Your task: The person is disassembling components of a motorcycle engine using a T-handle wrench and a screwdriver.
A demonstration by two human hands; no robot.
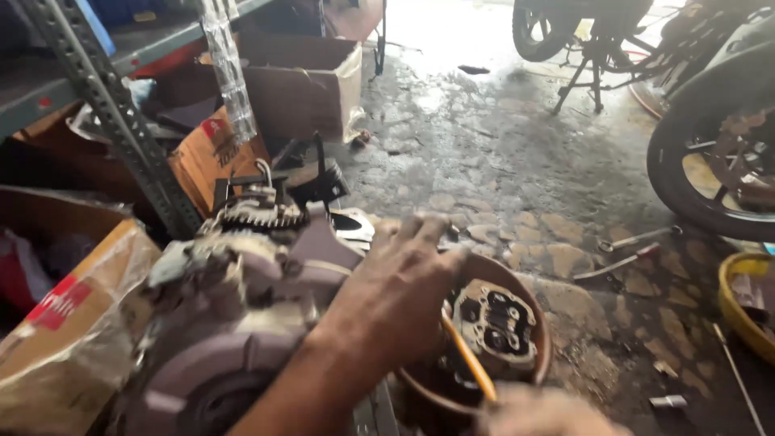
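Observation:
A dirty grey motorcycle engine sits on the floor at the lower left, with its finned cylinder at the top. Beside it stands a brown round bowl holding a greasy cylinder head. My left hand reaches forward over the engine with fingers spread, resting at the bowl's near rim and holding nothing. My right hand is blurred at the bottom edge. It grips a thin yellow-orange handled tool that slants up into the bowl.
Cardboard boxes and a slotted metal shelf upright crowd the left. Two wrenches lie on the stained floor. A motorcycle wheel and a yellow basin are at the right, and another motorcycle on a stand is behind.

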